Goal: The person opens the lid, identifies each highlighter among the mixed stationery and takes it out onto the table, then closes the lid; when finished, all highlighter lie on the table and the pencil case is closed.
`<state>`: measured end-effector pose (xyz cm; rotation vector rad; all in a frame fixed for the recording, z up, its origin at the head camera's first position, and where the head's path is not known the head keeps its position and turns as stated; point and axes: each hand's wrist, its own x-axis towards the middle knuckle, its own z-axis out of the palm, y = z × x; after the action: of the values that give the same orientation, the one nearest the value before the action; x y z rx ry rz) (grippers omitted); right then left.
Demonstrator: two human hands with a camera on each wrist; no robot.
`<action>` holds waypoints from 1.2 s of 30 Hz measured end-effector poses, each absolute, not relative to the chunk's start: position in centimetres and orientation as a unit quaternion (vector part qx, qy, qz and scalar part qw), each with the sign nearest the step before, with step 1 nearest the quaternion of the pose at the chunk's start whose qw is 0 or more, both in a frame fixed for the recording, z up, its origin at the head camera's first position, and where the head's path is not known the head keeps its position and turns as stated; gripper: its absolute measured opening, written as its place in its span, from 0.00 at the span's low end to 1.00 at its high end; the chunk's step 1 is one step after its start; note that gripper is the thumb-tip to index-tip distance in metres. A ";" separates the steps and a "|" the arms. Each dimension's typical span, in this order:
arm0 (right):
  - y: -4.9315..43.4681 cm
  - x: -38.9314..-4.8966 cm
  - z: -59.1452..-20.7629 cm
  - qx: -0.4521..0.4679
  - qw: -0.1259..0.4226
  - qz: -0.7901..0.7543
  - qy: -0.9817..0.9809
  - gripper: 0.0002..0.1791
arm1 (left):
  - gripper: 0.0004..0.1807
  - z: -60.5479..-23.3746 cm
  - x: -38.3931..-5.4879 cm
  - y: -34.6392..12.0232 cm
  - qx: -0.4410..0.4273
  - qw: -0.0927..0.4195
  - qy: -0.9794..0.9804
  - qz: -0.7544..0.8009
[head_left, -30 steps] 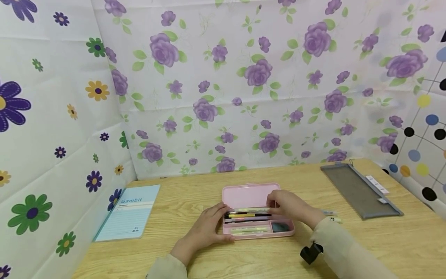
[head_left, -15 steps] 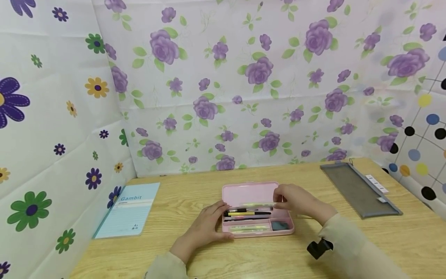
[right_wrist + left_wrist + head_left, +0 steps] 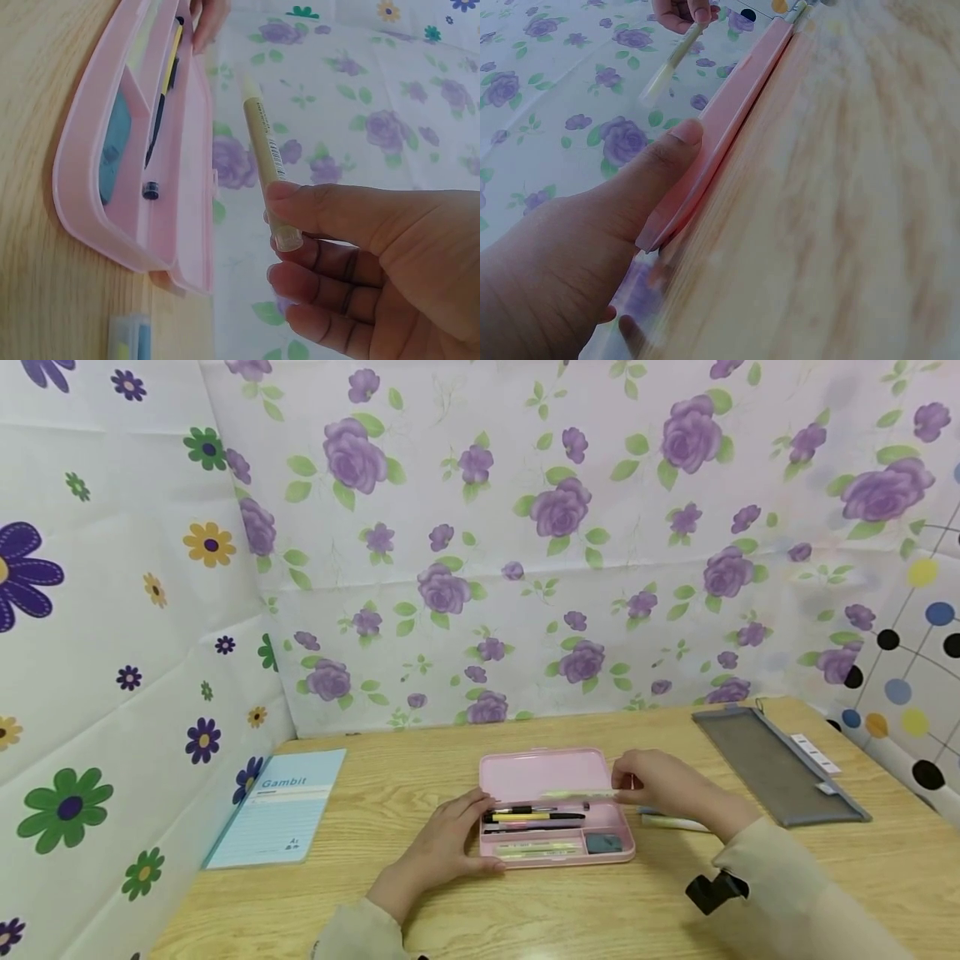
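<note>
An open pink pencil case (image 3: pixel 542 770) lies on the wooden table with its lid folded back. My left hand (image 3: pixel 441 842) grips its left end, the thumb along the front wall (image 3: pixel 716 124). My right hand (image 3: pixel 663 785) pinches a pale yellow pen (image 3: pixel 264 142) by one end between thumb and fingers, above the case; a barcode label shows on its barrel. Inside the case are a yellow-and-black pen (image 3: pixel 534 817) with other dark pens, pale yellow sticks (image 3: pixel 536 850) in the front compartment, and a dark teal block (image 3: pixel 603 842) in the front right one.
Right of the case, pen-like items (image 3: pixel 675 822) lie partly under my right hand. A grey mesh pouch (image 3: pixel 776 768) lies further right beside a white strip (image 3: pixel 815 754). At the left is a light blue notebook (image 3: pixel 277 814). Patterned cloth hangs behind and at the sides.
My right hand has lifted the pale yellow pen from the case and drawn it to the right. The left hand stays at the case's left end.
</note>
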<state>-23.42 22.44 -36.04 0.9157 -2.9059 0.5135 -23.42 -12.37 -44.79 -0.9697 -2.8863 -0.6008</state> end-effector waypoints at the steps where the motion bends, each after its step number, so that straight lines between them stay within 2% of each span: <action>1: 22.6 -23.4 -36.0 0.295 0.027 0.164 -0.941 0.06 | 0.51 -44.8 -23.4 -12.4 -0.312 0.019 -0.930 -0.193; 17: 25.9 -21.5 -36.2 0.269 0.014 0.193 -0.944 0.05 | 0.51 -44.8 -23.3 -12.3 -0.310 0.022 -0.931 -0.193; 26: 27.6 -20.8 -37.1 0.267 0.036 0.198 -0.943 0.06 | 0.52 -45.1 -23.5 -12.3 -0.310 0.022 -0.932 -0.186; 36: 29.9 -20.0 -37.8 0.253 0.035 0.208 -0.944 0.05 | 0.51 -44.7 -23.3 -12.3 -0.309 0.021 -0.932 -0.188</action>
<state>-20.03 29.87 -37.78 0.7772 -2.9029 0.6401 -23.27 -12.30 -44.71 -0.9567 -2.8892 -0.5841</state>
